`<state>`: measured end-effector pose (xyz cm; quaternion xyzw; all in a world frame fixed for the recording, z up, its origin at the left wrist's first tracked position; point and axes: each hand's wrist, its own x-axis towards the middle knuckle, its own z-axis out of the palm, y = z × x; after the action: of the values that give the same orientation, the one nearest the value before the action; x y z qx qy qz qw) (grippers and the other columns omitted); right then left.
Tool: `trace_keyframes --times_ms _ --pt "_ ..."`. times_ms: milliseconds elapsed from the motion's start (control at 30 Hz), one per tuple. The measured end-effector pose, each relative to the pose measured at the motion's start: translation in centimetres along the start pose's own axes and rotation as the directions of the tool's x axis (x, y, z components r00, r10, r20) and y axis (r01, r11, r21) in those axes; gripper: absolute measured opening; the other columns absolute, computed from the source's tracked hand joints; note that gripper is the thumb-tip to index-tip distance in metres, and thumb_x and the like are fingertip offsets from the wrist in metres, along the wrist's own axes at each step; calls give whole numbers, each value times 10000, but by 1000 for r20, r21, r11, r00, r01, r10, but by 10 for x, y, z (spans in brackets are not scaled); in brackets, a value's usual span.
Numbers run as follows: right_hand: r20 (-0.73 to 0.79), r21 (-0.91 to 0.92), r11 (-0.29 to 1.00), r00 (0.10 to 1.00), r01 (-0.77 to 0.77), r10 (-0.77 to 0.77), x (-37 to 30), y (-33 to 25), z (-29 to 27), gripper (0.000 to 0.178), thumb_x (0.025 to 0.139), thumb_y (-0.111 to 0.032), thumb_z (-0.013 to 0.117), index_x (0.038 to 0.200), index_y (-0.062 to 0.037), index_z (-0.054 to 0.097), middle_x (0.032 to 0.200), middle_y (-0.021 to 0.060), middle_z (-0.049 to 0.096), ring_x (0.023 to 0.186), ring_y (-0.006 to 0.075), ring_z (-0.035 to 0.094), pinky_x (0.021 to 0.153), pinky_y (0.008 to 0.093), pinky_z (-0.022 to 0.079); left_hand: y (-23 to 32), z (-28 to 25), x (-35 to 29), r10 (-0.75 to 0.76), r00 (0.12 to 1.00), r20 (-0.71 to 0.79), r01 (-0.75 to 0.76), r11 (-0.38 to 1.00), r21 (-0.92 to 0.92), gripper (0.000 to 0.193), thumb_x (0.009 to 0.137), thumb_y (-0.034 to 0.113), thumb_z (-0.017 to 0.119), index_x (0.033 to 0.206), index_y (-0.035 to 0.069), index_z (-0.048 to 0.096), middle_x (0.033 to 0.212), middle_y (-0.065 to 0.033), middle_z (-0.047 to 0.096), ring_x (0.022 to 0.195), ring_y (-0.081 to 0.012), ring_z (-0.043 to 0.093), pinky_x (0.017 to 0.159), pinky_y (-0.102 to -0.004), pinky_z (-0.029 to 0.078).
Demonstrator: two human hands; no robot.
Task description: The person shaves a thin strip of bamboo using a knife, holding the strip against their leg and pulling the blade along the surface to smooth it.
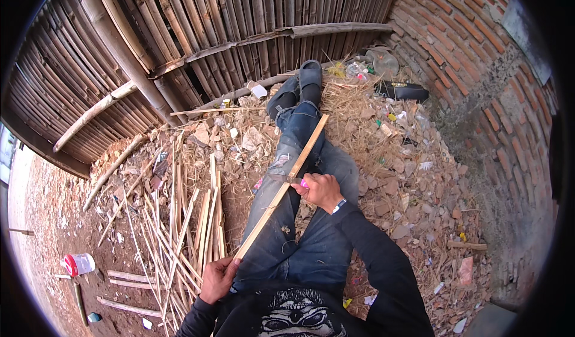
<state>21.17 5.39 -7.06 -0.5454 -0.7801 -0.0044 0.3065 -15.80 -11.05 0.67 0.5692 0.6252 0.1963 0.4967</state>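
I sit on the ground with my legs in blue jeans (311, 157) stretched out. My left hand (217, 277) grips the near end of a long bamboo strip (287, 178) that runs diagonally across my lap toward my feet. My right hand (322, 190) holds a knife with a pink handle (303, 184), its blade laid against the strip near the middle. A watch sits on my right wrist.
A pile of split bamboo strips (179, 229) lies to my left. A bamboo wall (197, 26) stands ahead, a brick wall (479, 79) to the right. Rubble, straw and litter cover the ground. A red-capped plastic container (79, 264) and a black case (401, 90) lie nearby.
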Motion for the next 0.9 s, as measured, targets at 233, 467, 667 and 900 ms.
trace_keyframes --times_ms 233,467,667,900 --pt "-23 270 940 975 -209 223 11 -15 11 544 1024 -533 634 742 -69 619 620 167 634 573 410 666 455 480 477 -8 4 11 45 999 8 -44 997 -69 318 1074 260 658 1068 -37 774 626 14 544 590 -61 457 539 -287 376" --pt "240 889 45 546 -456 802 42 13 -50 655 1078 -667 445 624 -220 291 533 -91 289 408 56 297 385 268 195 -37 -1 -2 -27 998 54 35 986 -160 339 1083 268 644 1022 -41 769 603 48 502 570 -46 413 522 -286 344" --pt "228 236 885 908 -402 352 14 -32 -25 629 1067 -499 551 715 5 685 682 267 661 681 486 675 634 556 530 -40 12 2 67 996 -61 -66 998 26 338 1056 257 671 889 -35 706 565 -43 453 559 -88 410 525 -310 368" --pt "155 54 987 978 -148 138 9 -21 -8 580 1031 -543 596 735 -55 703 638 214 677 620 441 691 586 554 568 -26 4 -13 123 981 -153 -104 987 124 289 1044 231 684 921 -29 717 557 -72 475 520 -107 430 504 -338 387"
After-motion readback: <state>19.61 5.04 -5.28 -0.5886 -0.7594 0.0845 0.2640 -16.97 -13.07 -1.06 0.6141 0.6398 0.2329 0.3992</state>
